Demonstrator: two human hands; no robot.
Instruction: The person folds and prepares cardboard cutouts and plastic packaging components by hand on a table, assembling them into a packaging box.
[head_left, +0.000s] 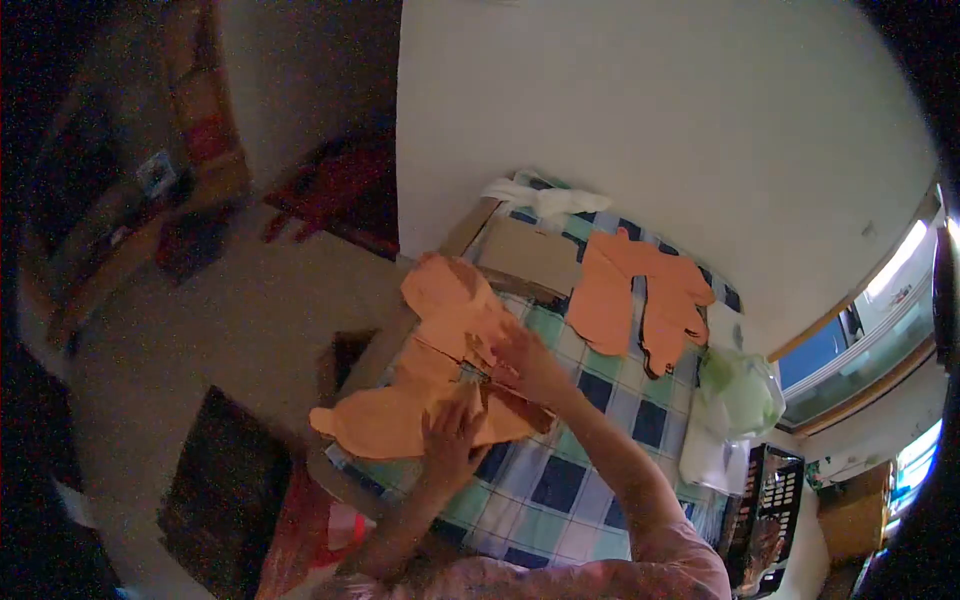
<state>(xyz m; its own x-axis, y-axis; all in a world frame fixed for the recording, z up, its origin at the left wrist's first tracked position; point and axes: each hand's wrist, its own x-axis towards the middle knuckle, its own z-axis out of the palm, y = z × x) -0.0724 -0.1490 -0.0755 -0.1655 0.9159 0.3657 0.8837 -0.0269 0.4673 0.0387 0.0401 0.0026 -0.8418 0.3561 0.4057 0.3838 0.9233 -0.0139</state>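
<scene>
A large orange cut-out (385,420) with rounded lobes, of paper or thin card, lies over the near left part of the checked cloth. Dark creases or slits run across its middle. My left hand (453,440) is on its lower part, fingers bent and closed on the sheet. Farther up and to the right, my right hand (527,362) grips the folded middle of the same cut-out. A small greyish bit shows between the hands, too blurred to name. Apart from both hands, a second orange cut-out (607,300) lies flat on the right.
The checked cloth (560,485) covers a table against the wall. Behind the hands are a brown cardboard piece (530,255) and white cloth (550,200). To the right are a pale green plastic bag (740,395) and a black crate (775,510). Dark furniture stands left.
</scene>
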